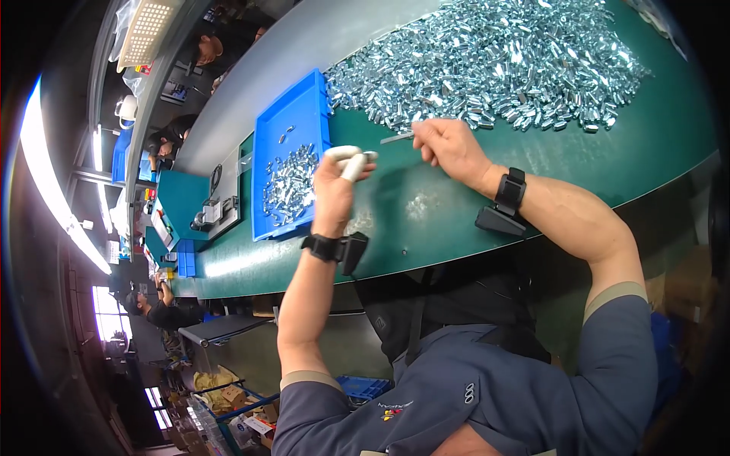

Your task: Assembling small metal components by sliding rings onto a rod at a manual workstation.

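Observation:
My left hand [338, 186], with white coverings on its thumb and a finger, is closed on a small shiny metal piece [370, 156] just right of the blue tray. To the right, my right hand [453, 154] pinches a thin grey metal bar [396, 138] that points left toward the left hand. The bar and the metal piece are apart. Beyond both hands spreads a large pile of short shiny metal pieces [487, 68]. The blue tray [323, 114] holds a smaller heap of similar pieces [290, 186], partly hidden behind my left hand.
Everything lies on a green-topped workbench [532, 167], whose curved near edge runs close to my body. A box-like device [217, 213] stands left of the tray. Other people [163, 308] work farther left. A shelf with a cream basket [148, 34] is at upper left.

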### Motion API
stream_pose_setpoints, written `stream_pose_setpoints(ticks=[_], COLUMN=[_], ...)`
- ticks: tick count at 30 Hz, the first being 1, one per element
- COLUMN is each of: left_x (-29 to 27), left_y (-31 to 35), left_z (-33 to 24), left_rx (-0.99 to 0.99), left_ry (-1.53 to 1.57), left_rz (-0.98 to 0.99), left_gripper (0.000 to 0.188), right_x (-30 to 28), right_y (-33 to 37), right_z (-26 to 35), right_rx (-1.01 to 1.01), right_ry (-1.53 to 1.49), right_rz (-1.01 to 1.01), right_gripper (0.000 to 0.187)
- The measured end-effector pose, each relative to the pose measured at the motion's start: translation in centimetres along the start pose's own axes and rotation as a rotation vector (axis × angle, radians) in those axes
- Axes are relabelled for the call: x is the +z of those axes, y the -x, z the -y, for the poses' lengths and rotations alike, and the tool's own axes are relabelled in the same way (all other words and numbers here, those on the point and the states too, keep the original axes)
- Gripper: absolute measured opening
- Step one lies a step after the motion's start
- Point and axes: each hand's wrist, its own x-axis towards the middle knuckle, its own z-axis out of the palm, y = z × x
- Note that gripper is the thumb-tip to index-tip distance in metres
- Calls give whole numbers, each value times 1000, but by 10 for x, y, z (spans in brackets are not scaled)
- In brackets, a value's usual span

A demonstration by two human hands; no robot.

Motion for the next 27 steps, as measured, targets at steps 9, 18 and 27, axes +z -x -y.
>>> stream_pose_setpoints(ticks=[9,18,27], left_x=[-96,46,45], left_y=[-16,-27,-24], left_z=[-34,-10,2], left_rx=[367,328,365], left_ry=[-916,-983,-1006], left_rz=[-430,253,134], left_gripper=[26,30,22], right_x=[-5,-5,-6], right_y=[-6,-7,-6], right_z=[1,-1,2], right_rx=[43,18,25], right_ry=[-162,-172,-132], right_rz=[-228,-232,-201], right_gripper=[41,41,41])
